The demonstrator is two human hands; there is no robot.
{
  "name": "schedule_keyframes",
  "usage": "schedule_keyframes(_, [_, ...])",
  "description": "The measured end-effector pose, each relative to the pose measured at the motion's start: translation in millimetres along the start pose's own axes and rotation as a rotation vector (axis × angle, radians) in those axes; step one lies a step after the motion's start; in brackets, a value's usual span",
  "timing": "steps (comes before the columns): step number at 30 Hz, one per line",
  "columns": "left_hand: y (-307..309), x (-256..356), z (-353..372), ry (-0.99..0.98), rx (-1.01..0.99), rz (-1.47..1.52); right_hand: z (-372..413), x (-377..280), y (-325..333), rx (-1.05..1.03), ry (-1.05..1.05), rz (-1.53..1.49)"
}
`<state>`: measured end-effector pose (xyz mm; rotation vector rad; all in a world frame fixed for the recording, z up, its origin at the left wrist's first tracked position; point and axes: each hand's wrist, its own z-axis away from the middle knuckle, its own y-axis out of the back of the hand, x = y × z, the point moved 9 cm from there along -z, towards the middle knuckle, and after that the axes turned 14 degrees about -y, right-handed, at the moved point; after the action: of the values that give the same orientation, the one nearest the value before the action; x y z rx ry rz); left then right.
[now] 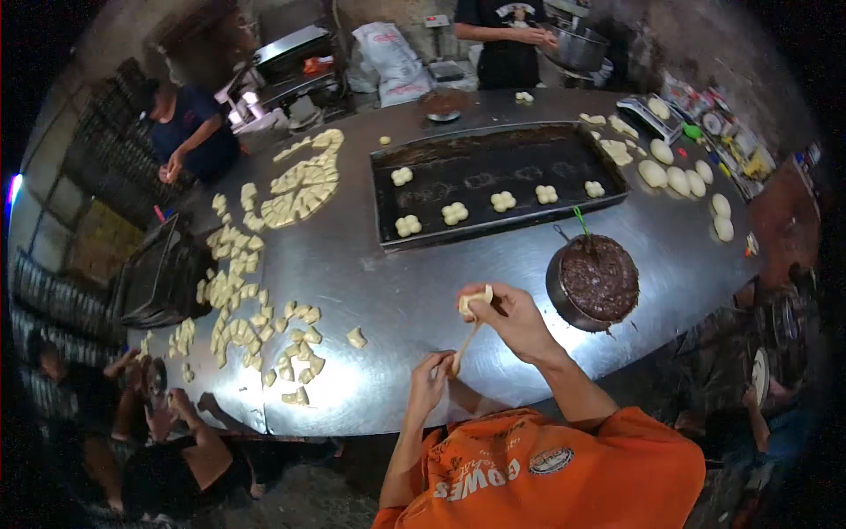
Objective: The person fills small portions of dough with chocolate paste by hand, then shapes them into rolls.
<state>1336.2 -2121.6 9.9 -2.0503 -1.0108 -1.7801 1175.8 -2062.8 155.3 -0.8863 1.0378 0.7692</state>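
My right hand (513, 324) is closed around a pale piece of dough (473, 301), held above the steel table. A thin strand of the dough stretches down to my left hand (429, 381), whose fingers pinch its lower end. To the right of my right hand stands a pot of dark brown paste (597, 278) with a green-handled utensil in it. Beyond my hands, a large black baking tray (423, 189) holds several four-lobed dough clusters (503, 202). Loose cut dough pieces (300, 353) lie on the table to the left of my left hand.
More cut dough (304, 185) spreads across the left of the steel table (352, 264). Smooth dough balls (679, 181) and a scale (650, 119) are at the right. Dark trays (163, 273) are stacked at the left edge. Other people (198, 132) work around the table.
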Motion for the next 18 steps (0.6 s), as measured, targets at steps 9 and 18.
schedule_keyframes(9, [15.9,-14.9,36.6,0.393,0.236,0.647,48.4,-90.5,-18.9,0.309,0.857,0.057])
schedule_keyframes(18, [39.0,13.6,21.9,0.278,0.539,0.720,-20.9,110.5,-65.6,-0.346,0.195,0.654])
